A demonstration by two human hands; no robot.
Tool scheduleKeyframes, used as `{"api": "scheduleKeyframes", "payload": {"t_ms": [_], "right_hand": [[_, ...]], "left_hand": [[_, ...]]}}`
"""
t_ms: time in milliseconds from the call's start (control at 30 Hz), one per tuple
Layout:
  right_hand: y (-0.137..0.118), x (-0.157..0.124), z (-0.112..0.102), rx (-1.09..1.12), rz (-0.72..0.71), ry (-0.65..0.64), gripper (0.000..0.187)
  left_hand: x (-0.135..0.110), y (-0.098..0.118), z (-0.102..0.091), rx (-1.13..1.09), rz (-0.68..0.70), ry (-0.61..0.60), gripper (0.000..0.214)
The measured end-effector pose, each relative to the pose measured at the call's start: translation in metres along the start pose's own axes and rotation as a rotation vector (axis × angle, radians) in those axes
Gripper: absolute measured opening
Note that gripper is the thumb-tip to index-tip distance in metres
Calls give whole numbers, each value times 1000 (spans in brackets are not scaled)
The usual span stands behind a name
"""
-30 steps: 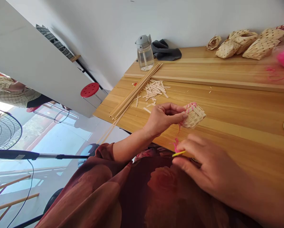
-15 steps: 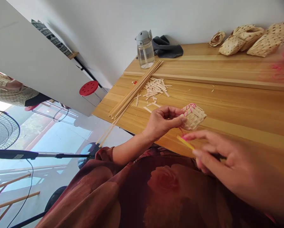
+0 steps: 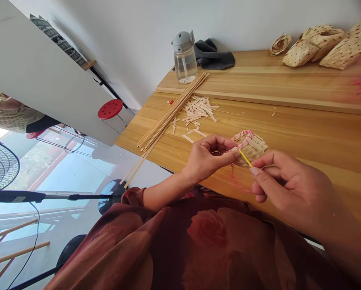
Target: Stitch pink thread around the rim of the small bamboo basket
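A small piece woven from pale bamboo strips (image 3: 257,146) is pinched at its left edge between the thumb and fingers of my left hand (image 3: 209,155). Pink yarn (image 3: 247,139) wraps in slanted stitches along its rim. Between thumb and forefinger, my right hand (image 3: 285,183) grips a thin yellow yarn needle (image 3: 245,157). The needle's far tip meets the woven rim beside my left thumb; whether it has passed through the weave, I cannot tell. A loose pink yarn tail (image 3: 235,179) dangles below the piece, between both hands.
Long bamboo strips (image 3: 174,112) lie slantwise across the wooden table (image 3: 304,133), beside a heap of short cut pieces (image 3: 198,108). A water bottle (image 3: 185,60) and dark cloth (image 3: 215,56) stand behind. Woven pouches (image 3: 301,52) line the wall. A red stool (image 3: 110,109) is left.
My right hand has brought the yellow needle up against the woven rim. The pink yarn beneath now hangs loose, apart from my right fingertips. The view has shifted slightly.
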State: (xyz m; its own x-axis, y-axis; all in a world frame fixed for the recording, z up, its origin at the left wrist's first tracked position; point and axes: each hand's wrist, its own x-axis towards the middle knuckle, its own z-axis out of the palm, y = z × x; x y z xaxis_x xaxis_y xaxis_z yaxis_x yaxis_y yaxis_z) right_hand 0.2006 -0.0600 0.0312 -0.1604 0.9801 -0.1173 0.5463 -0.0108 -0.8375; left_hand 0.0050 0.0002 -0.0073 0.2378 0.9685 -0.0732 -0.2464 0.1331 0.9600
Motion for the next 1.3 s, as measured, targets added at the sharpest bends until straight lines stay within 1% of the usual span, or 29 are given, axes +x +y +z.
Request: {"api": "scheduleKeyframes", "payload": {"t_ms": [133,300,367,433,500,567,633,667,700,733,800,833,867,900,933,1033,1100,1167,1233,1300], "right_hand": [[2,2,3,34,21,-47,23],[4,3,4,116,81,-108,26],[4,4,4,164,109,-131,26],[2,5,5,217,133,-135,28],[2,8,8,265,137,-118,31],[2,11,11,302,113,-102,33],[4,13,10,305,63,-94,35],[4,12,8,257,25,-92,34],[5,11,4,161,-23,-79,34],[5,9,-2,20,-81,-33,32],[6,4,-15,-311,-225,150,31],[7,2,-21,-453,-284,249,32],[8,1,-25,-556,-328,316,33],[10,1,-28,-624,-356,327,34],[12,2,-28,-669,-368,287,36],[20,10,-16,-714,-343,86,42],[22,13,-6,-671,-309,44,39],[18,13,-1,-580,-268,84,33],[9,10,-3,-448,-242,240,27],[-1,9,-10,-237,-252,387,19]], "left_hand": [[-2,0,0,21,6,29,58],[-4,-2,1,85,32,52,51],[-5,-3,2,135,77,65,47],[-8,-3,3,220,190,66,37],[-11,-4,4,355,342,44,25],[-13,-5,4,508,476,7,15],[-13,-6,2,639,581,-21,12],[-12,-7,0,691,629,-34,13],[-11,-9,-2,740,671,-53,13],[-10,-11,-5,788,711,-84,13],[-7,-14,-11,888,796,-183,14],[-7,-15,-13,948,840,-247,15],[-7,-16,-15,1010,894,-311,17],[-8,-16,-16,1076,954,-373,19],[-10,-16,-15,1143,1014,-424,20],[-16,-15,-10,1323,1138,-517,25],[-19,-15,-6,1396,1140,-551,29],[-20,-16,-3,1401,1095,-601,32],[-20,-18,-2,1324,1022,-670,31],[-18,-17,-2,1172,927,-716,28]]}}
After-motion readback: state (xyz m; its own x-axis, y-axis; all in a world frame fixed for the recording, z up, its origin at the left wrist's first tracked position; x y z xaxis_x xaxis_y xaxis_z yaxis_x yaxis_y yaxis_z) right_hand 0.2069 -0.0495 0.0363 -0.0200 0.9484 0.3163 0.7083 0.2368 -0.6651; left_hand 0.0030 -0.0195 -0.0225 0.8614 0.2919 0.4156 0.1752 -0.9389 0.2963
